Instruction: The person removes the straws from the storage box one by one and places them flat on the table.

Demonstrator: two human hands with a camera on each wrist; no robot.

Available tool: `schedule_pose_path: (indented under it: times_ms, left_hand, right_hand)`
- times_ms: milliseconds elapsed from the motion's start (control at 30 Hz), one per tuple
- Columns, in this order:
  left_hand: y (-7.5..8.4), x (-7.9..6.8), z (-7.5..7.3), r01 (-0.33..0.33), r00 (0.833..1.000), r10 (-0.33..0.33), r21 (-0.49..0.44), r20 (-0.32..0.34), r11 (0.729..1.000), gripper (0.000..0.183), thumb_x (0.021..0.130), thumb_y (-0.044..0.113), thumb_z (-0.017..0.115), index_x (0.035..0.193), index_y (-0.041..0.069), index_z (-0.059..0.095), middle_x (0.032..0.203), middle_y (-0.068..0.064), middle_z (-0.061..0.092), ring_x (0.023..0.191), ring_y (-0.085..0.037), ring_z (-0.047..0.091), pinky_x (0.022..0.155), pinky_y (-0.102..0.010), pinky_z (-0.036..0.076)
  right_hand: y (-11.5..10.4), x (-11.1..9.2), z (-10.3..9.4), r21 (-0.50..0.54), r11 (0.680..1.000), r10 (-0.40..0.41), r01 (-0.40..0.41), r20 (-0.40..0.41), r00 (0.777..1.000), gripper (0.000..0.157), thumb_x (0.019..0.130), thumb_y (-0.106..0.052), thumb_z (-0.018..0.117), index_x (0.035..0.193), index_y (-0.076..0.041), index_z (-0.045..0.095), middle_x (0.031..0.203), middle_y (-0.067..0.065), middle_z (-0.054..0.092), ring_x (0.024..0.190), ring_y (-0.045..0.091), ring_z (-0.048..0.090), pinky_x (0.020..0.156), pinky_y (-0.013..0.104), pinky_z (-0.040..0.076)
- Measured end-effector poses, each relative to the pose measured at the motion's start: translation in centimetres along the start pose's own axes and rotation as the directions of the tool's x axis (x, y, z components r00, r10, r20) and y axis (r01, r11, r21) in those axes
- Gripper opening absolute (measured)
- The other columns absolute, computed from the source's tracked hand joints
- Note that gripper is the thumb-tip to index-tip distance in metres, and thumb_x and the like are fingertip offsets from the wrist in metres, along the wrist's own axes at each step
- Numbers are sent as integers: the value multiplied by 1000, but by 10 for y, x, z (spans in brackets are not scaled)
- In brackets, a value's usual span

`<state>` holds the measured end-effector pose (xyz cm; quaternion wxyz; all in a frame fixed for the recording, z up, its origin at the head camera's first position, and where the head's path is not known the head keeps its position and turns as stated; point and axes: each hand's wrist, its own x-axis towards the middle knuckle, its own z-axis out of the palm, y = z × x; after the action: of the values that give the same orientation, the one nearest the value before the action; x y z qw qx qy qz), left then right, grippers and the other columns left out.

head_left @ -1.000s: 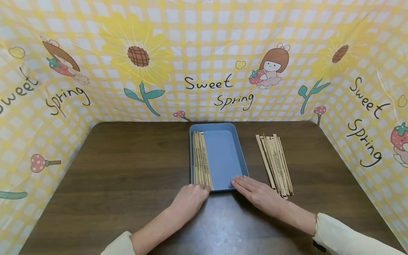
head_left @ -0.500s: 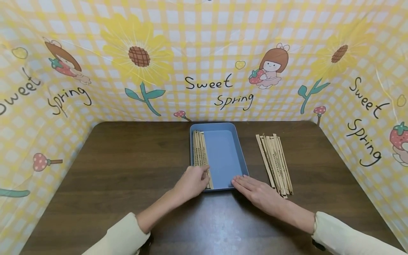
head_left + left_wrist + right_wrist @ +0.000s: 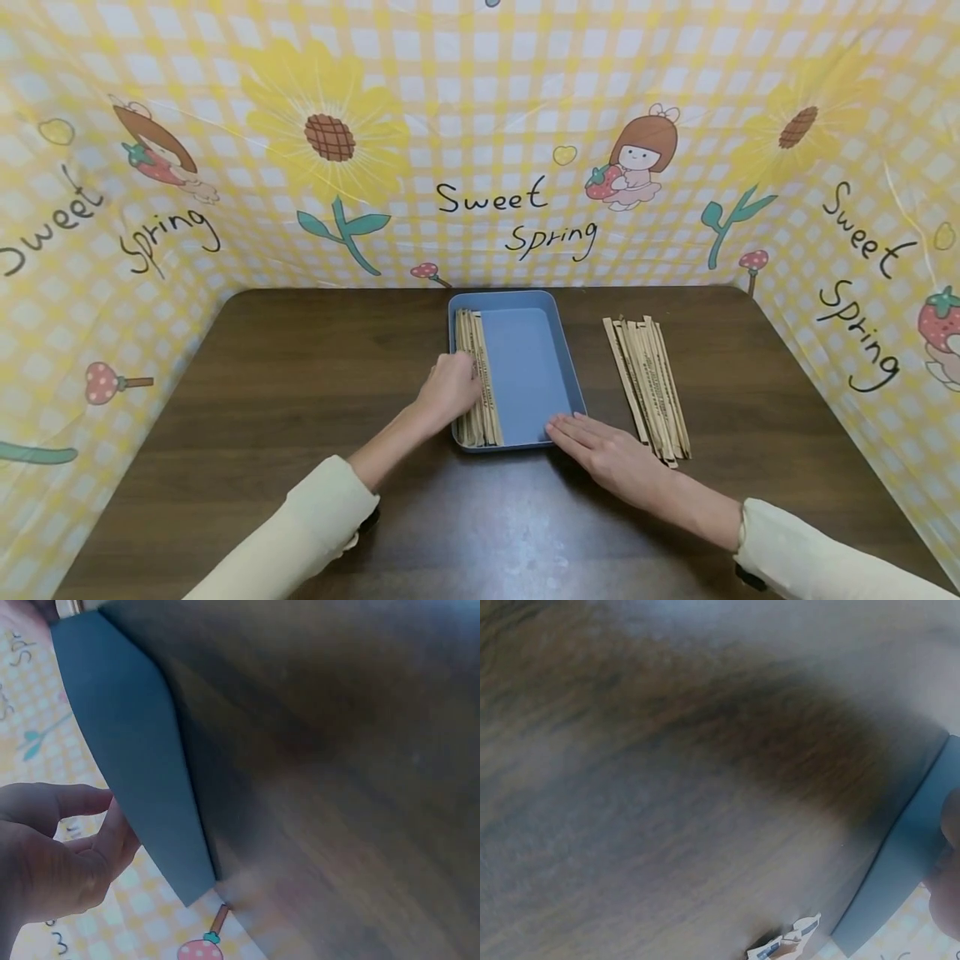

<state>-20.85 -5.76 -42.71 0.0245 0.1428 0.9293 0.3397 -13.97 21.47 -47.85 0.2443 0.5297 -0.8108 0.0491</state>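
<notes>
In the head view, long slim brown paper-wrapped sticks (image 3: 485, 392) with dark print lie in a row along the left wall of a blue rectangular tray (image 3: 528, 358). My left hand (image 3: 447, 387) reaches over that wall and touches the sticks with bent fingers. Seen from the left wrist, its thumb (image 3: 84, 799) and fingers are apart, and the fingertips are hidden behind the tray wall. My right hand (image 3: 611, 458) rests straight fingers on the tray's near right corner.
A second loose bunch of the same paper-wrapped sticks (image 3: 648, 387) lies on the dark wooden table (image 3: 315, 367) right of the tray. A yellow checked cloth (image 3: 480, 100) with printed flowers and figures hangs around the back and sides.
My left hand has moved from the tray's near edge away from me, along the row of sticks, to about mid-length. The right hand has stayed at the near right corner.
</notes>
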Motion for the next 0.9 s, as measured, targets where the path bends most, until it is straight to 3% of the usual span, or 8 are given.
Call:
schedule_pose_path:
  times_ms: [333, 500, 900]
  left_hand:
    - [-10, 23, -1, 77, 996, -71, -113, 50, 991, 45, 88, -7, 46, 55, 17, 27, 48, 4, 23, 43, -10, 22, 44, -24, 24]
    - [-7, 30, -1, 107, 994, -103, -99, 42, 989, 44, 86, -7, 48, 56, 16, 26, 52, 4, 20, 48, -10, 17, 47, -25, 22]
    - [1, 42, 8, 77, 997, -76, -31, 26, 997, 51, 84, -5, 57, 49, 17, 27, 48, 9, 14, 47, -8, 12, 44, -23, 16]
  right_hand:
    - [1, 0, 1, 21, 1000, 11, -11, -2, 1000, 53, 109, -8, 15, 126, 10, 62, 124, 23, 65, 114, 31, 64, 96, 41, 51]
    - [0, -1, 1, 38, 999, 15, -15, -17, 1000, 52, 108, -8, 17, 125, 10, 62, 124, 22, 65, 114, 30, 64, 95, 41, 52]
    - [-1, 1, 2, 47, 999, 25, -24, -29, 999, 52, 109, -9, 17, 125, 10, 62, 124, 22, 65, 114, 30, 64, 95, 42, 52]
